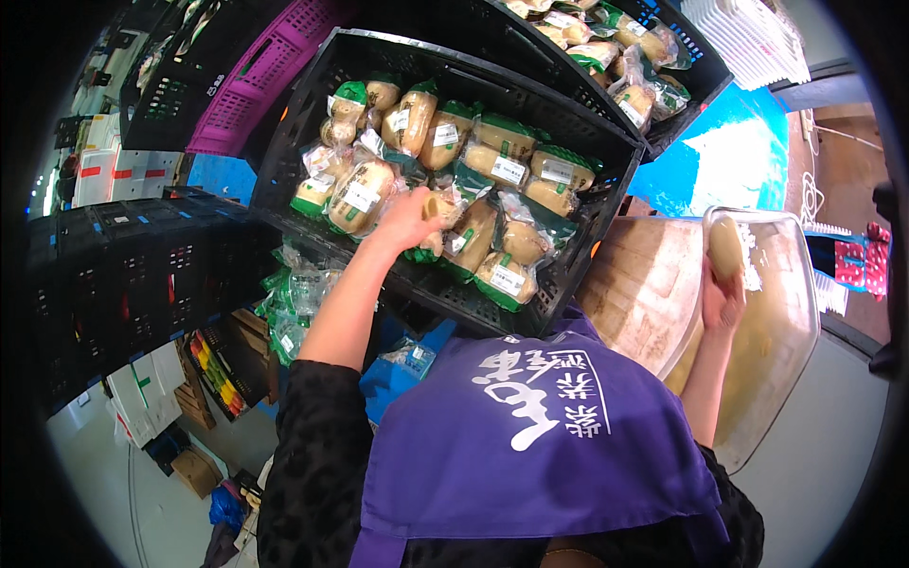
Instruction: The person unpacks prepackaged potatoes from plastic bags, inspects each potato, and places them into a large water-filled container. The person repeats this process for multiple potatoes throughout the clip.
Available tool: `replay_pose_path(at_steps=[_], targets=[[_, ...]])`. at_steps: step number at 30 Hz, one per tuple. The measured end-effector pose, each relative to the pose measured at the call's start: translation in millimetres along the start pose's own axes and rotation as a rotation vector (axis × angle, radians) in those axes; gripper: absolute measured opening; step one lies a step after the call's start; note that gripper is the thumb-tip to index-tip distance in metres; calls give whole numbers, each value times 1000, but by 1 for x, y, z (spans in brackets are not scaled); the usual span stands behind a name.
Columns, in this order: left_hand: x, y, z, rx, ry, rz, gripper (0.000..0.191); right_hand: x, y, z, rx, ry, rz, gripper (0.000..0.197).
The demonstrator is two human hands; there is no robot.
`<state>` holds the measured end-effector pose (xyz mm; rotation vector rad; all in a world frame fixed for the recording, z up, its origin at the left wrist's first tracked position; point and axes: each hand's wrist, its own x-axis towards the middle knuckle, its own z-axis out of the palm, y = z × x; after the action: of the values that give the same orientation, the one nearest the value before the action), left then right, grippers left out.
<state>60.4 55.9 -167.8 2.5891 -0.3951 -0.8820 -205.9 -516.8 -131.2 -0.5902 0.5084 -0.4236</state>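
In front of me a black plastic crate (341, 44) holds several clear, green-printed bags of pale roots (439, 138), which look like lotus root and bear white labels. My left hand (408, 221) reaches in over the crate's near side. Its fingers are around a short root piece (442, 207) with a cut end, among the bags; the palm side is hidden. Out to the right, my right hand (724, 302) grips a bare, smooth root segment (726, 245), held upright over a translucent plastic tub (799, 341).
A second black crate (603, 85) with bagged roots stands behind. A brownish tub (632, 263) adjoins the translucent one. Crumpled green-printed bags (295, 305) hang at the near left. Stacked black crates (142, 277) and a magenta crate (259, 78) flank the left side.
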Motion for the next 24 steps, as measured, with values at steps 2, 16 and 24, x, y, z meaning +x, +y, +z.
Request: replay_pose_path(at_steps=[2,16,24], targets=[[-1,10,10,81,-111,-76,98,-24,-24,-40,4,409,-159,41],[35,-38,17,-467,-3,-240,85,-52,-22,-188,-202,773,-153,41],[-10,25,-4,-1662,-299,-345,40,-7,144,190,-1546,-379,-330,38]])
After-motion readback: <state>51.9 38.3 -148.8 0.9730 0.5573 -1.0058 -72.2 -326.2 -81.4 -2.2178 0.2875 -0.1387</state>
